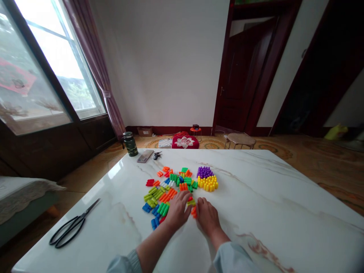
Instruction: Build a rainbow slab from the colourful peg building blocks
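My left hand (178, 208) reaches over the near right part of a pile of small coloured plastic toy pieces, its fingers and thumb apart. Beside it, my right hand (208, 216) rests low over the table with its fingers bent and close together; their tips are hidden. Orange pieces (194, 212) lie against the thumb side of my right hand. Between the hands are yellow-green pieces (191, 203). Lime green pieces (152, 197), green pieces (163, 209) and blue pieces (155, 223) lie left of my left hand, mostly in short joined rows.
Purple pieces (205, 172) and yellow pieces (208, 183) stand upright in tight groups beyond my right hand. Black-handled scissors (69, 229) lie at the left on the white marbled table (264, 197). A flask (130, 145), a phone (145, 156) and keys (157, 155) are near the far left corner.
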The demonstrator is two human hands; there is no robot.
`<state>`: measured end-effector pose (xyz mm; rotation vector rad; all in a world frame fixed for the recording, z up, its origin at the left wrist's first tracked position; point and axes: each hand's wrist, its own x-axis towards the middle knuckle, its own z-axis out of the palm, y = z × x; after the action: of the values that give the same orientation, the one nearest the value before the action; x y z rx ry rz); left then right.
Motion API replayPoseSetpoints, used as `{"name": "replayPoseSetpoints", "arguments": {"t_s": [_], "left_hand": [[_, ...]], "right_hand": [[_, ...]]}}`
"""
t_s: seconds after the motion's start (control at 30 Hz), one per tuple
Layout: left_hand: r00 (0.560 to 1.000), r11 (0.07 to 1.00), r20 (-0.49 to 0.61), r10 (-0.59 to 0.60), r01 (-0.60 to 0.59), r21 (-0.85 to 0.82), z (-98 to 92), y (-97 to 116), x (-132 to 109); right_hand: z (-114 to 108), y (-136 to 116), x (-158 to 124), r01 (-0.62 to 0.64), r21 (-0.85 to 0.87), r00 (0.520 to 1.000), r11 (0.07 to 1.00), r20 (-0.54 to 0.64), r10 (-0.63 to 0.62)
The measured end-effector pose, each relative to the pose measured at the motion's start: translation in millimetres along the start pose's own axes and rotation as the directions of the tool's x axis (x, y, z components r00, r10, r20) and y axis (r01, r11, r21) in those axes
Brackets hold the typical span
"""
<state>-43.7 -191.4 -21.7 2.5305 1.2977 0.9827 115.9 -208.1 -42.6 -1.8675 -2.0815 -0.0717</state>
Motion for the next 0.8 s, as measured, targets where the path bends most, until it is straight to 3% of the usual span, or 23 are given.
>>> {"name": "replayPoseSetpoints", "arguments": {"t_s": [0.1,0.17,0.37,0.57,0.7,0.8], "left_hand": [[0.988,0.986,0.02,-0.154,0.152,0.072,-3.8,-17.2,55.3],[0.955,0.949,0.101,-0.278,0.257,0.183,-0.9,-28.5,88.4],[0.912,0.927,0.242,-0.331,0.267,0.263,22.9,-50.0,150.1],[0.833,0.933,0.467,-0.295,0.146,0.33,24.2,-47.6,174.3],[0.744,0.937,0.616,-0.261,0.042,0.346,20.6,-41.2,171.9],[0.726,0.932,0.64,-0.251,0.003,0.363,22.2,-37.1,164.9]], "right_hand": [[1.8,0.4,0.9,-0.019,0.013,1.0,1.0,0.003,0.019],[3.0,1.1,0.9,-0.019,0.018,1.0,1.0,0.004,0.019],[4.1,2.6,-0.7,0.009,0.024,1.0,1.0,-0.013,-0.009],[2.8,2.4,-0.5,0.026,-0.001,1.0,1.0,-0.013,-0.026],[3.6,2.1,-0.7,0.02,-0.01,1.0,1.0,-0.023,-0.02],[3.8,1.3,-1.5,0.018,-0.014,0.999,1.0,-0.03,-0.019]]}}
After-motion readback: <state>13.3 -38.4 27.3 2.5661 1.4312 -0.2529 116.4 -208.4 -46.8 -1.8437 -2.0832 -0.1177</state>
